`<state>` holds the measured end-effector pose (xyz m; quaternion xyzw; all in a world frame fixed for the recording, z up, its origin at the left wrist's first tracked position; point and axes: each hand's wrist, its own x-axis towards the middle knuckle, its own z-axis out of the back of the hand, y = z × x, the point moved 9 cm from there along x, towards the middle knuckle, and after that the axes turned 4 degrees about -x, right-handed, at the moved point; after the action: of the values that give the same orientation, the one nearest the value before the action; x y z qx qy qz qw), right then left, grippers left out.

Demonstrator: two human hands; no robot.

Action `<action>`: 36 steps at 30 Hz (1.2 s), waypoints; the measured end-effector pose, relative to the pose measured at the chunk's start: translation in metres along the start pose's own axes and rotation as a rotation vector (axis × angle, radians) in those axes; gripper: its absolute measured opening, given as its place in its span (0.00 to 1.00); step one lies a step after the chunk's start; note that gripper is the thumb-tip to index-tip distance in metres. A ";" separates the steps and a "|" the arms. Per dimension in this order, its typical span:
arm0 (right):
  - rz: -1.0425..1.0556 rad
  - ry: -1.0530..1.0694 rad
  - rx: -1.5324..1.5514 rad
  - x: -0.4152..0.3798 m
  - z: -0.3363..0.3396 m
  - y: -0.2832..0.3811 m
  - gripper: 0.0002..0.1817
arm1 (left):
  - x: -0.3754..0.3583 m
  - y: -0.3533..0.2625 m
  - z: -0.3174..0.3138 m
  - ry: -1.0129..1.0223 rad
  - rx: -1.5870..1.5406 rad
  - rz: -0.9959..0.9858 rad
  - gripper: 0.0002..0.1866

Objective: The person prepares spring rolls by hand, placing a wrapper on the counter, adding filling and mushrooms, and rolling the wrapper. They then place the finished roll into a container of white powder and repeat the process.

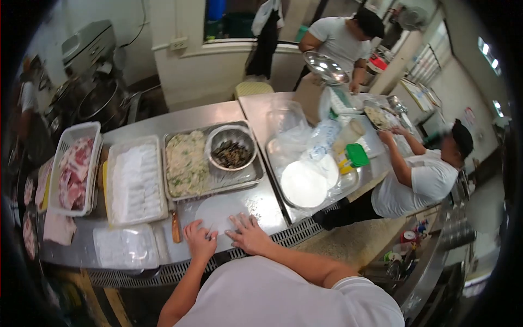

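Observation:
A round, thin, translucent wrapper (219,209) lies flat on the steel table before me. My left hand (200,241) is at its near left edge, fingers bent and apart, fingertips down. At the near right edge my right hand (249,235) rests palm down with its fingers spread. Just left of my left hand lies a tool with a brown wooden handle (175,226). Beyond the wrapper, a metal tray (239,185) carries a pale filling flecked with green (186,163) and a steel bowl (231,132) of dark, chopped pieces (232,154).
Left of the tray, a plastic container (110,182) holds white rolls; a white basket (90,131) holds raw meat. A clear lidded box (126,246) sits near the front edge. Rightward are round white sheets (304,184) and a green-lidded jar (357,155). Two co-workers (417,177) stand at the adjoining table.

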<state>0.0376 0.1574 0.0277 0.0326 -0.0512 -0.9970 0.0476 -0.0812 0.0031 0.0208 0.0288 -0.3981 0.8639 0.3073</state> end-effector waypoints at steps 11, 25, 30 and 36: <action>-0.225 0.002 0.011 -0.019 0.002 -0.008 0.32 | 0.003 -0.010 -0.005 0.145 -0.082 -0.125 0.08; -0.217 -0.059 0.016 -0.007 0.009 -0.001 0.32 | -0.009 0.000 0.007 0.046 -0.008 -0.018 0.11; -0.304 -0.060 0.092 -0.024 0.006 -0.058 0.33 | -0.010 0.001 0.007 0.055 0.018 -0.006 0.14; -0.208 -0.267 0.560 0.062 0.070 -0.084 0.30 | -0.010 -0.003 0.010 0.034 0.032 0.018 0.17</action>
<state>-0.0362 0.2418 0.0846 -0.0815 -0.3254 -0.9393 -0.0724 -0.0735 -0.0081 0.0266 0.0155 -0.3791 0.8732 0.3059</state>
